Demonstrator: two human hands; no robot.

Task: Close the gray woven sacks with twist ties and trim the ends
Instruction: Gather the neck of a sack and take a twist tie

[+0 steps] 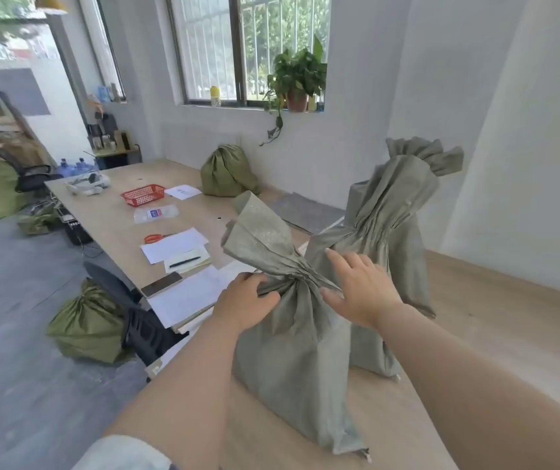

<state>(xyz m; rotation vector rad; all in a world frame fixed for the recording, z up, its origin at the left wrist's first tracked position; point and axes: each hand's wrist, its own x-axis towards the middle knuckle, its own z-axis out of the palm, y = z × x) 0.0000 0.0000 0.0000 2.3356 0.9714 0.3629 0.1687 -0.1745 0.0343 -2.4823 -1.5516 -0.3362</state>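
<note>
Grip came from the left hand [248, 301], curled round the gathered neck of the near sack [292, 368], likely to keep the pleats bunched for tying. The right hand [360, 290] was open with fingers spread, just beside that neck; whether it touched was unclear. Both sacks stood upright on the table [475, 334]. The far sack [390, 212] was cinched below its flared top, though no fastening could be made out. Both bulged full, contents hidden. Scissors [154, 237] lay well apart on papers, probably for trimming. Near them sat a basket [142, 195], its contents unreadable.
</note>
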